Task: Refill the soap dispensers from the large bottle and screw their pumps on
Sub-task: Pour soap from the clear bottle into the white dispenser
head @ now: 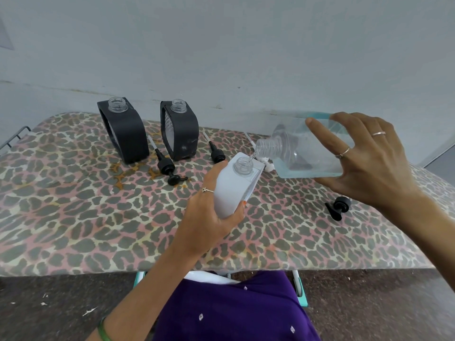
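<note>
My left hand (211, 212) grips a white soap dispenser (234, 185), tilted, its clear threaded neck open. My right hand (364, 156) holds the large clear bottle (302, 148) tipped on its side, its mouth just above the white dispenser's neck, with clear liquid running in. Two black dispensers (125, 134) (181, 131) stand uncapped at the back of the board. Black pumps lie beside them (167, 166) (216, 153). A white pump (264, 163) lies partly hidden behind the white dispenser. A black cap or pump (338, 205) lies at the right under my right wrist.
Everything rests on a leopard-print ironing board (73, 217) against a pale wall. Its metal rack end (14, 139) sticks out at the left. Dark floor lies below the near edge, with my purple clothing at the bottom.
</note>
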